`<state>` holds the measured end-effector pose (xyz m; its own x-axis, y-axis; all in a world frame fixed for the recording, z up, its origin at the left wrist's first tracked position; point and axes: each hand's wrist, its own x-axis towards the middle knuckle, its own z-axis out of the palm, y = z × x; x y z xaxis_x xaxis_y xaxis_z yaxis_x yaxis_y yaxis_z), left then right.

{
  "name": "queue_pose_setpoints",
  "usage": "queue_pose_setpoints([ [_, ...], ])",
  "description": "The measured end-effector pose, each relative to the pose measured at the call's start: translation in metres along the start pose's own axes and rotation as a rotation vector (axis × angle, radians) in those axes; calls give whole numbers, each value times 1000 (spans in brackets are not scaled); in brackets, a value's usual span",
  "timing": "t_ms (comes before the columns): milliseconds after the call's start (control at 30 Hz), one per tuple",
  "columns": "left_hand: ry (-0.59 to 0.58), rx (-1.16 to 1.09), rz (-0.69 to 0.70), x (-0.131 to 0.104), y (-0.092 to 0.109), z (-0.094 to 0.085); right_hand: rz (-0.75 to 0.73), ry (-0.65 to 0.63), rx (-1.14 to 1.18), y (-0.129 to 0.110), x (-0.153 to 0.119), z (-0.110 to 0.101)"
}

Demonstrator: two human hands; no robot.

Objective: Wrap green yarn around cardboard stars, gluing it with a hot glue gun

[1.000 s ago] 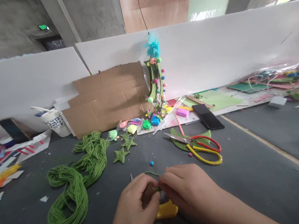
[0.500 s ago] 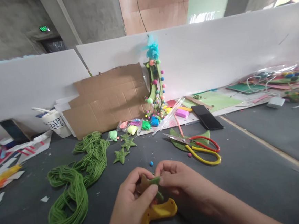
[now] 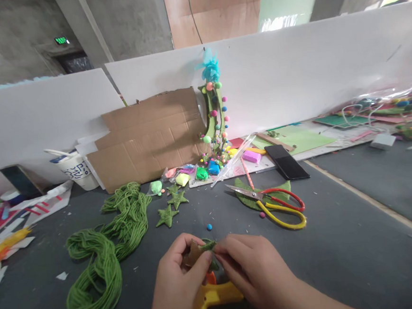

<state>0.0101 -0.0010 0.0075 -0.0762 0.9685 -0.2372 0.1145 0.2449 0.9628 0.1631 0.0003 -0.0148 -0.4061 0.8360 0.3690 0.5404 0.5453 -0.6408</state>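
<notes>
My left hand point(image 3: 180, 275) is closed on a small brown cardboard piece point(image 3: 192, 254), apparently a star, with green yarn point(image 3: 209, 245) wound round one of its points. At that point the fingertips of my right hand point(image 3: 258, 269) are pinched together on the yarn; the strand itself is mostly hidden. Below both hands lies a yellow tool with an orange part, which looks like a glue gun point(image 3: 222, 293), partly covered by them. Green yarn-wrapped stars point(image 3: 167, 216) lie just beyond, near a small blue ball point(image 3: 209, 227).
A green yarn skein point(image 3: 94, 273) spreads at left. Scissors point(image 3: 266, 199) with red and yellow handles rest on a green crescent point(image 3: 243, 194) at right, near a black phone point(image 3: 287, 161). Behind stand cardboard point(image 3: 148, 144), a pompom-hung green ornament point(image 3: 209, 111) and a white cup point(image 3: 80, 169).
My right hand has turned over, knuckles now up, and sits over the end of the yellow tool. The cardboard piece has tilted slightly in my left hand, showing more brown.
</notes>
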Motion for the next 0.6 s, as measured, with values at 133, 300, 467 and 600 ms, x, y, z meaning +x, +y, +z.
queue_pose_setpoints([
  [133,119,146,103,-4,4,3,-45,-44,-64,-2,0,-3],
  [300,115,281,131,-8,3,5,-130,-81,-140,-1,-1,-6],
  [467,28,416,144,-4,0,1,-237,-120,-268,5,-1,-9],
  [600,-95,404,63,-2,0,-1,-233,-167,-264,8,4,-17],
])
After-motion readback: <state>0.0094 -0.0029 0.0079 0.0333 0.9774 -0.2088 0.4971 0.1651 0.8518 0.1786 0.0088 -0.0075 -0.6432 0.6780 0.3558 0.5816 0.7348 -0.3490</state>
